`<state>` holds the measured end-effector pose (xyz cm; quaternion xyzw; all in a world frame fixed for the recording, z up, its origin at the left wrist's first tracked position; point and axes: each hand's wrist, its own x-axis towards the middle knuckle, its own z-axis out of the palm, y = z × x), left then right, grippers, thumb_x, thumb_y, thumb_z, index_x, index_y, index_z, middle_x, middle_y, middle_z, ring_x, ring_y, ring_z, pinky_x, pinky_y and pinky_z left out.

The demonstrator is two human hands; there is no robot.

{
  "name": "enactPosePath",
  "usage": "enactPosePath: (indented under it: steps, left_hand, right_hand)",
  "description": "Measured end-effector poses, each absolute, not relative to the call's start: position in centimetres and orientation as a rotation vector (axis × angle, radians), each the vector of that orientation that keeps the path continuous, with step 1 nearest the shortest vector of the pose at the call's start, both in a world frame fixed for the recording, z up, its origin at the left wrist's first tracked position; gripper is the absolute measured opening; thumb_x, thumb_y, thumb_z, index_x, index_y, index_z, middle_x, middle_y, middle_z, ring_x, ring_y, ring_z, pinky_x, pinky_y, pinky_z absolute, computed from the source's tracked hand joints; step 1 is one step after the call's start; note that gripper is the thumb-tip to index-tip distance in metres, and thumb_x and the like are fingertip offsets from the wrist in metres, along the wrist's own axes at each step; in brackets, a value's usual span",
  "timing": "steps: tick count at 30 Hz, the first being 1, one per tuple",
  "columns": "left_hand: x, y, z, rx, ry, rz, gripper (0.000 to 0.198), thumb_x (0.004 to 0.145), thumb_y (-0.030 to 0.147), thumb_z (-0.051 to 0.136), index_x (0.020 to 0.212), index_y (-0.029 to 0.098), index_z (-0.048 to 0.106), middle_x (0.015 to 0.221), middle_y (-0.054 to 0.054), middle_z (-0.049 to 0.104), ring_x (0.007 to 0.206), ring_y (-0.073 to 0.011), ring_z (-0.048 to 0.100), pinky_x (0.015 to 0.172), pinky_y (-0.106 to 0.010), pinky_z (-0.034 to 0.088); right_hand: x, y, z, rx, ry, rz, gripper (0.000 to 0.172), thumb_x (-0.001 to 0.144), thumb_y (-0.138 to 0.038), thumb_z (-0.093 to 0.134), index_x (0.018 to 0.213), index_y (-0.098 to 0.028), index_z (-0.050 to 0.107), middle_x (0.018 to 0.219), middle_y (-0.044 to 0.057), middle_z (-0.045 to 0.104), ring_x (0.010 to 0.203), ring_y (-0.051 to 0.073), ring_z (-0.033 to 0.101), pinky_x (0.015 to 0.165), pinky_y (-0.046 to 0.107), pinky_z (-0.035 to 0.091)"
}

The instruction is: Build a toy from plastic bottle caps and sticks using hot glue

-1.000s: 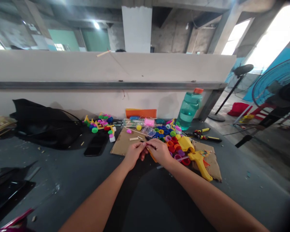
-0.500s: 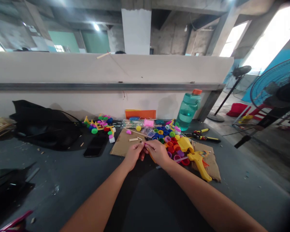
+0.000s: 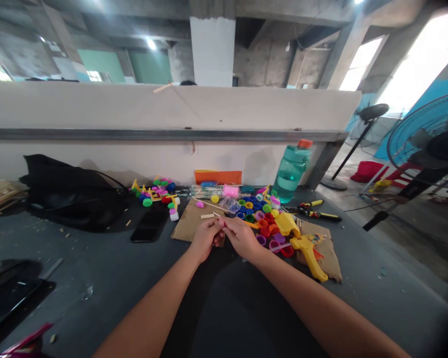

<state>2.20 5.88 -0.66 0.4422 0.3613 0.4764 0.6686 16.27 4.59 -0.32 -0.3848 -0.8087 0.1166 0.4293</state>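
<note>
My left hand [image 3: 206, 238] and my right hand [image 3: 242, 236] meet over the near edge of a cardboard sheet [image 3: 184, 223]. Both have their fingers pinched together around something small, possibly pink, that the fingers mostly hide. Just beyond the fingertips, short wooden sticks [image 3: 208, 216] lie on the cardboard, with a small pink piece [image 3: 199, 204] farther back. Right of my right hand are many coloured bottle caps [image 3: 265, 232], a yellow piece [image 3: 286, 223] and a yellow glue gun [image 3: 310, 256] resting partly on another cardboard piece [image 3: 332, 258].
A black phone [image 3: 148, 226] and a black bag [image 3: 67, 199] lie to the left. Colourful small assemblies [image 3: 159, 194] stand behind the phone. At the back right are a teal bottle [image 3: 288, 174] and yellow-black pliers [image 3: 317, 211]. A low white partition [image 3: 134, 161] borders the dark table [image 3: 108, 278].
My right hand has turned slightly, and the orange-yellow item seen under it earlier now shows beyond it, near the caps. The hands remain together. The view has shifted slightly.
</note>
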Motion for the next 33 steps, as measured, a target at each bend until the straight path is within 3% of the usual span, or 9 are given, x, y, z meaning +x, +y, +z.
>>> enactPosePath:
  steps: [6,11,15,20,23,26,29,33]
  left_hand:
    - [2.32,5.92,-0.94,1.046,0.769,1.031,0.041,0.074,0.052,0.061,0.06,0.014,0.052,0.046,0.005,0.043,0.034,-0.0032,0.032,0.035,-0.018,0.026]
    - [2.57,5.95,-1.25,1.107,0.799,1.051,0.045,0.076,0.056,0.055,0.059,0.014,0.052,0.047,0.004,0.046,0.033,-0.0035,0.031,0.033,-0.019,0.024]
    - [2.43,5.93,-0.93,1.053,0.765,1.015,0.041,0.071,0.052,0.063,0.061,0.013,0.055,0.048,0.004,0.048,0.033,-0.0024,0.031,0.034,-0.018,0.024]
    - [2.36,5.95,-0.61,1.0,0.772,1.029,0.04,0.069,0.051,0.066,0.059,0.014,0.053,0.041,0.007,0.039,0.033,-0.0025,0.026,0.034,-0.018,0.017]
    - [2.43,5.89,-0.59,1.032,0.803,1.043,0.042,0.07,0.053,0.064,0.057,0.014,0.052,0.041,0.006,0.04,0.033,-0.003,0.027,0.033,-0.018,0.017]
    - [2.39,5.89,-0.61,1.044,0.791,1.044,0.04,0.07,0.051,0.065,0.061,0.014,0.054,0.045,0.004,0.045,0.035,-0.0029,0.029,0.034,-0.017,0.019]
    - [2.27,5.99,-0.63,1.01,0.781,1.03,0.037,0.067,0.048,0.069,0.064,0.013,0.055,0.048,0.005,0.046,0.035,-0.002,0.028,0.034,-0.017,0.019]
    - [2.22,6.1,-0.56,0.997,0.782,1.024,0.038,0.065,0.047,0.071,0.06,0.014,0.053,0.046,0.006,0.042,0.035,-0.0016,0.026,0.033,-0.017,0.017]
  right_hand:
    - [16.09,4.57,-0.38,-0.981,-1.947,0.365,0.035,0.09,-0.019,0.044,0.123,-0.026,0.055,0.108,0.006,0.066,0.098,0.019,0.059,0.087,0.035,0.046]
    - [16.11,4.51,-0.21,-0.999,-1.776,0.395,0.021,0.085,-0.019,0.054,0.097,-0.027,0.069,0.093,0.002,0.071,0.087,0.018,0.063,0.082,0.032,0.047]
    - [16.13,4.63,-0.26,-1.027,-1.672,0.383,0.01,0.077,-0.017,0.063,0.081,-0.024,0.07,0.087,0.003,0.07,0.084,0.018,0.062,0.08,0.033,0.047]
    - [16.02,4.75,-0.29,-0.996,-1.705,0.461,0.018,0.073,-0.017,0.068,0.09,-0.023,0.068,0.097,0.004,0.068,0.09,0.019,0.06,0.079,0.031,0.048]
    - [16.02,4.62,-0.1,-0.948,-1.785,0.485,0.022,0.079,-0.016,0.061,0.097,-0.026,0.068,0.101,0.003,0.068,0.093,0.018,0.061,0.082,0.031,0.046]
    - [16.11,4.54,-0.01,-0.943,-1.774,0.441,0.018,0.082,-0.015,0.058,0.091,-0.026,0.07,0.092,0.001,0.071,0.087,0.017,0.062,0.081,0.03,0.046]
    - [16.2,4.61,-0.12,-1.005,-1.676,0.38,0.009,0.077,-0.017,0.065,0.081,-0.024,0.07,0.085,0.002,0.071,0.082,0.018,0.062,0.078,0.03,0.047]
    - [16.22,4.74,-0.39,-1.045,-1.679,0.402,0.011,0.074,-0.017,0.066,0.083,-0.023,0.069,0.087,0.003,0.069,0.083,0.018,0.061,0.077,0.032,0.048]
